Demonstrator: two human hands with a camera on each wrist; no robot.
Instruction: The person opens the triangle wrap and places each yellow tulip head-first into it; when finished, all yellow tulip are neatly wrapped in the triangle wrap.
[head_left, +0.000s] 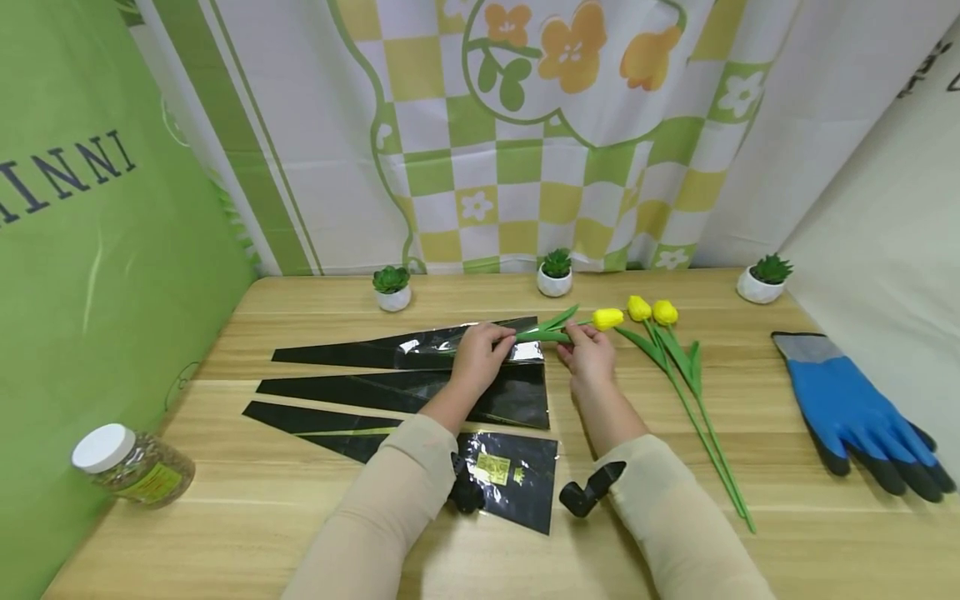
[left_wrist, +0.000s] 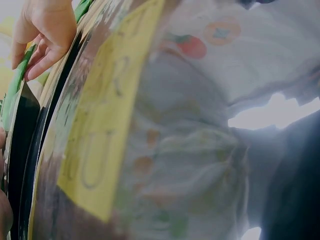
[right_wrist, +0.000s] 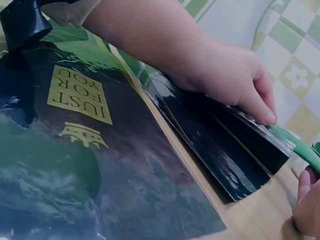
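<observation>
Head view: left hand [head_left: 480, 354] pinches the top sleeve [head_left: 420, 348] mouth apart on the counter [head_left: 750, 550]; right hand [head_left: 588, 350] grips the tulip [head_left: 592, 321] stem, feeding it inside.

One high head view and two wrist views hugging the bench.

The head camera looks forward and down over the whole bench [head_left: 787, 500], curtain behind, both forearms reaching away from it. The left wrist camera sits almost against a glossy black sleeve [left_wrist: 165, 150], far too close for sharpness. The right wrist camera skims low across the sleeve [right_wrist: 100, 165] toward the left hand [right_wrist: 235, 80]. All three share that printed sleeve [head_left: 510, 475].
</observation>
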